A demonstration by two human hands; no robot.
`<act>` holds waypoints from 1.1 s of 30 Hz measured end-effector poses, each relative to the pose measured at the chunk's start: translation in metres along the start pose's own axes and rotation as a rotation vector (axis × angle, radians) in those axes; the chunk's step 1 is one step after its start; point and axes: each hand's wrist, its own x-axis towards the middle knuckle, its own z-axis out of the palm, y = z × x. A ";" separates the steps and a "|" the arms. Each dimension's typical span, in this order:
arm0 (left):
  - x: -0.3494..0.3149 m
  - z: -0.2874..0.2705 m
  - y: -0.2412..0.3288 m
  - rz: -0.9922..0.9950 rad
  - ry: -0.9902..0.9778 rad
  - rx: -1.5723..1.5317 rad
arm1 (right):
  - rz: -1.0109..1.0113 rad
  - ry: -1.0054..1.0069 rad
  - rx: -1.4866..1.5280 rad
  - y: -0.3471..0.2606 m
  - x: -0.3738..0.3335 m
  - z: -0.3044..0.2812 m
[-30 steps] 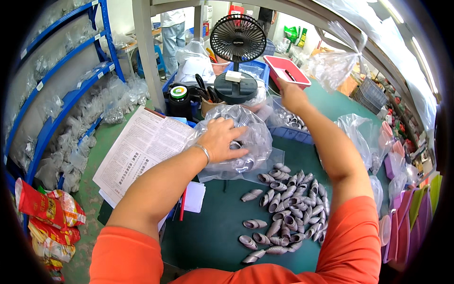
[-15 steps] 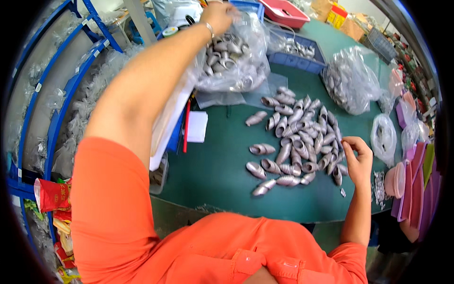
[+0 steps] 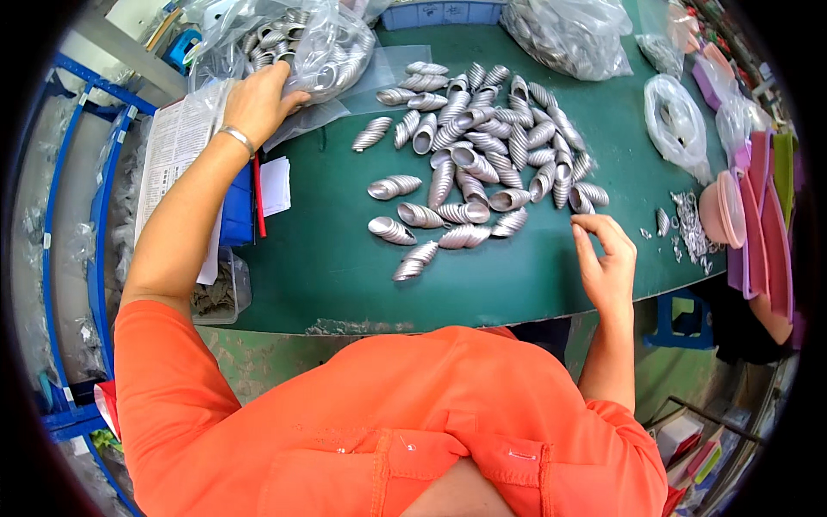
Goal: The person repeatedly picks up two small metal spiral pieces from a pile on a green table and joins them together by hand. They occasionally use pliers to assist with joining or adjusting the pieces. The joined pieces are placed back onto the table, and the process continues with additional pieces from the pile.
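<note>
At the near edge of a bulging clear plastic bag [image 3: 340, 73] is my left hand [image 3: 258, 105], palm down. Its thumb stands away from the fingers, and I see nothing in its grasp; whether it touches the plastic is unclear. My right hand [image 3: 610, 258] is beside the lower right edge of a loose pile of silver, spirally ribbed metal tubes [image 3: 478, 161]. Thumb and forefinger curl loosely toward each other with no visible object between them. Its other fingers are partly hidden. More such hollow tubes fill the bag, some with their openings showing.
A second bag of metal parts [image 3: 568, 39] sits at the back, near a blue bin [image 3: 441, 13]. To the right are a crumpled clear bag [image 3: 676, 125], small metal bits [image 3: 689, 226] and a pink bowl [image 3: 722, 209]. A printed sheet [image 3: 181, 151] and blue shelving [image 3: 53, 267] are at left.
My left hand has drawn back from over the bag to its near edge. My right hand sits slightly lower, just off the pile. The whole view has shifted.
</note>
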 end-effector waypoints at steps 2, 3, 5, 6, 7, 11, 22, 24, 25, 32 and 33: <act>0.007 0.006 -0.008 0.027 -0.081 -0.030 | -0.013 -0.005 -0.001 0.001 0.000 0.002; 0.020 -0.001 -0.018 0.028 -0.095 -0.030 | -0.012 -0.002 -0.015 0.001 0.000 0.003; 0.057 -0.016 -0.029 -0.012 -0.101 0.020 | 0.006 0.009 -0.016 0.003 -0.004 0.001; 0.069 -0.019 -0.032 -0.057 -0.097 0.088 | 0.004 0.014 -0.009 0.005 -0.005 0.000; 0.075 -0.012 -0.039 -0.135 -0.104 0.091 | 0.016 0.009 -0.007 0.007 -0.006 -0.002; 0.081 0.015 -0.068 -0.295 -0.035 0.089 | 0.050 -0.017 0.033 0.012 -0.011 0.001; -0.020 -0.038 0.124 -0.135 0.194 -0.754 | -0.277 -0.206 0.075 -0.021 0.057 0.052; -0.032 -0.010 0.149 -0.195 -0.005 -0.804 | -0.349 -0.168 0.028 -0.026 0.069 0.071; -0.032 0.002 0.160 -0.223 -0.041 -0.815 | -0.371 -0.164 -0.013 -0.030 0.073 0.080; -0.024 0.042 0.178 -0.195 -0.074 -0.525 | -0.287 -0.265 -0.021 -0.009 0.071 0.097; -0.023 0.039 0.176 -0.243 -0.107 -0.571 | -0.280 -0.225 0.017 -0.004 0.070 0.097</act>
